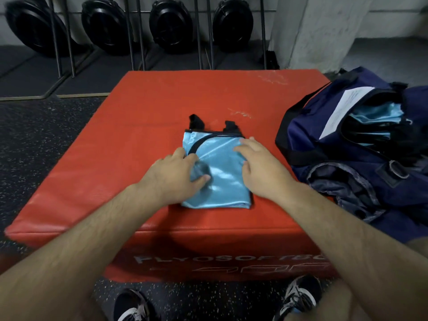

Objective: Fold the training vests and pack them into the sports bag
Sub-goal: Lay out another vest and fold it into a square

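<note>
Red padded vinyl, smooth and scuffed white in places, covers the block-shaped surface (pixel 143 126) on which a folded training vest (pixel 222 172) is laid, directly under both hands. The vest is of glossy light-blue cloth edged with dark trim, and two black straps (pixel 196 121) stick out at its far end, beyond the fingertips.

The right hand (pixel 259 165) is spread flat on the vest's right edge, fingers relaxed. A bunched fold at the left edge appears to be pinched between thumb and fingers of the left hand (pixel 176 174), though blur softens this.

Just right of the right hand, a navy fabric sports bag (pixel 308 133) is seen unzipped, with more blue vests (pixel 375 114) inside. Round black weight plates (pixel 171 24) are racked well beyond the hands.
</note>
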The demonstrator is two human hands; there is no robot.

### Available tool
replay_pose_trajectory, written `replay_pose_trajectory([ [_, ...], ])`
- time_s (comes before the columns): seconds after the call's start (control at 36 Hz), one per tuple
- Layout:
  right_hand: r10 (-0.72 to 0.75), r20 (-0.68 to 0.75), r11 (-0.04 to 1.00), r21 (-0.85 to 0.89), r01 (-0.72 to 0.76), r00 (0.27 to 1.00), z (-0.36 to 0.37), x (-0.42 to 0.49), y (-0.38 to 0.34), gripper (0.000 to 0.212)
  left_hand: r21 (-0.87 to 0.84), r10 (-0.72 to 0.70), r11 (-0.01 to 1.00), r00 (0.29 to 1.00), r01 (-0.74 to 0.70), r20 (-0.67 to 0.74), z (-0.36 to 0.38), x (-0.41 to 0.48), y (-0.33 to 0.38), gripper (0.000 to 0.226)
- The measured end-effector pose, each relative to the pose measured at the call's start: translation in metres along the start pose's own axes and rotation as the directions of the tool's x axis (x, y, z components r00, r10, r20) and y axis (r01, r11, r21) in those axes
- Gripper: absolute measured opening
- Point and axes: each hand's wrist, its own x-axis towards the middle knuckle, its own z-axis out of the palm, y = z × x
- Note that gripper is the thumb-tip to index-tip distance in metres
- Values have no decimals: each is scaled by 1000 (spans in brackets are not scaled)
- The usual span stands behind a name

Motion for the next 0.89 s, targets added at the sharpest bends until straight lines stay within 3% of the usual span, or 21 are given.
replay_pose_trajectory([
  [0.08, -167, 76, 985, 62, 163, 983, -15, -14, -6, 52, 81, 68, 995, 986, -56, -155, 1, -16, 0, 58],
  [0.14, -230, 158, 973, 44, 226, 960, -22, -26, -10, 48, 120, 214, 975, 938, -187, -274, 2, -24, 0, 53],
  [0.22, -258, 287, 963, -4, 271, 923, -29, -42, -11, 48, 55, 422, 905, 878, -421, -225, 3, -33, 5, 48],
  [0.28, -247, 372, 966, 26, 256, 895, -31, -47, -9, 56, 27, 467, 883, 873, -468, -141, 7, -38, 8, 55],
  [0.36, -244, 331, 969, 51, 241, 912, -28, -49, -2, 57, 27, 464, 886, 881, -463, -92, 13, -38, 7, 56],
  [0.56, -248, 163, 969, 49, 243, 955, -20, -46, -3, 33, 142, 525, 851, 829, -506, -192, 15, -30, 12, 34],
  [0.69, -258, 251, 966, 82, 245, 933, -25, -47, 0, 54, -33, 401, 909, 894, -415, -199, 5, -27, 14, 30],
  [0.81, -252, 156, 967, 2, 255, 955, -21, -43, -1, 36, -139, 356, 911, 912, -387, -203, 2, -27, 9, 23],
  [0.89, -224, 99, 974, 55, 219, 970, -24, -40, -2, 23, -218, 388, 882, 907, -417, -163, -1, -31, 11, 28],
])
